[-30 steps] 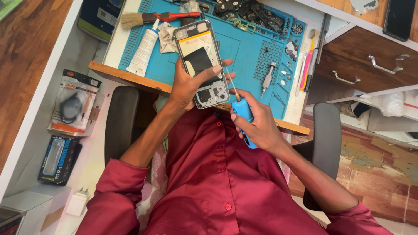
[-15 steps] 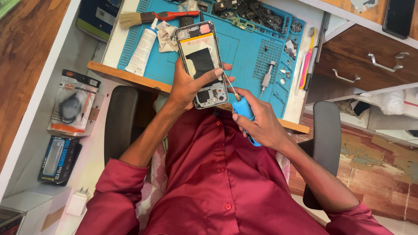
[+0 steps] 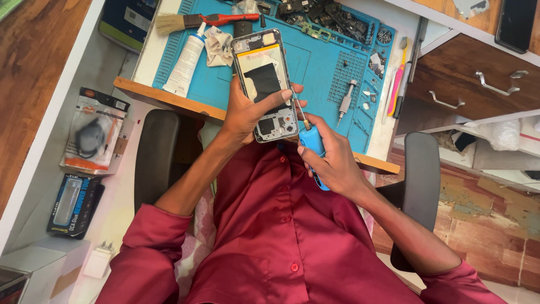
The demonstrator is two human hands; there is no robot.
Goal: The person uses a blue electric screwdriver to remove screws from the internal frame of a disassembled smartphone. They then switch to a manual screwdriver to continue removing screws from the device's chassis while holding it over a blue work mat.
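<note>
While I look down through the head camera, I see my left hand [image 3: 247, 112] wrapped around an opened phone [image 3: 265, 84], back cover off, gripping it from the left side with the fingertips curled over its right edge. The phone's long axis runs nearly straight away from me, leaning slightly left at the far end; its camera end sits nearest my chest and the far end reaches out over the blue mat [image 3: 320, 62]. It hangs just above the near edge of the worktop [image 3: 169, 98], partly over the mat.

My right hand [image 3: 332, 163] is closed around a blue screwdriver [image 3: 312, 147]. Its thin shaft points up and to the left, the tip meeting the phone's right edge close to my left fingertips.

On the mat, beyond the phone, lie a white tube [image 3: 184, 59], a brush [image 3: 197, 21] with a red handle, a crumpled cloth [image 3: 218, 46] and a heap of dark phone parts [image 3: 329, 17]. A second, silver screwdriver [image 3: 345, 102] rests to the right of the phone, well apart from it.
</note>
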